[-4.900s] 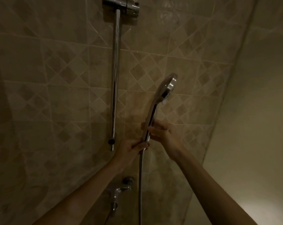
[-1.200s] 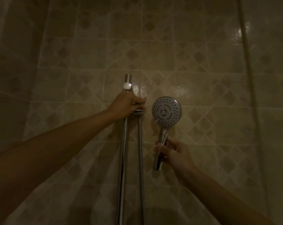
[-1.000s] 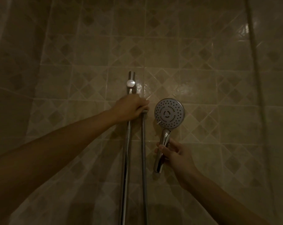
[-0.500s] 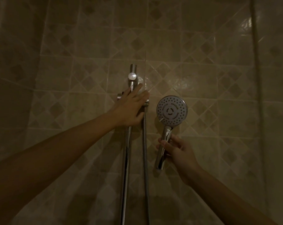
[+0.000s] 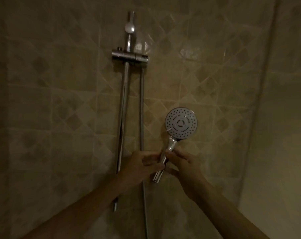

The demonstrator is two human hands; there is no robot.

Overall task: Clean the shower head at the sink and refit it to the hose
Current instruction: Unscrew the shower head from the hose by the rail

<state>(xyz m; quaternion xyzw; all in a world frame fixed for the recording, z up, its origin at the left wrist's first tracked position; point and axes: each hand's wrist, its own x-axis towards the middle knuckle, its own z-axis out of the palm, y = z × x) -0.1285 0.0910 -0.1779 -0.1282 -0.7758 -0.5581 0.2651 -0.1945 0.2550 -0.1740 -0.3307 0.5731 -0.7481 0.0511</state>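
Observation:
The chrome shower head (image 5: 180,124) is detached from the hose and upright, with its round nozzle face towards me. My right hand (image 5: 185,163) grips its handle from the right. My left hand (image 5: 139,167) reaches in from the left, and its thumb and fingertips close on the same handle. The metal hose (image 5: 141,109) hangs straight down from the holder bracket (image 5: 130,56) and passes behind my left hand. The handle's lower end sticks out free below both hands.
A chrome slide rail (image 5: 123,109) runs down the tiled wall (image 5: 60,100) just left of the hose, with a round cap (image 5: 129,28) at its top. A plain wall (image 5: 284,135) meets the tiles at a corner on the right.
My left hand has left the holder bracket, dropped down and closed on the shower head's handle. The hose now hangs from the bracket. The view has tilted so the rail sits higher.

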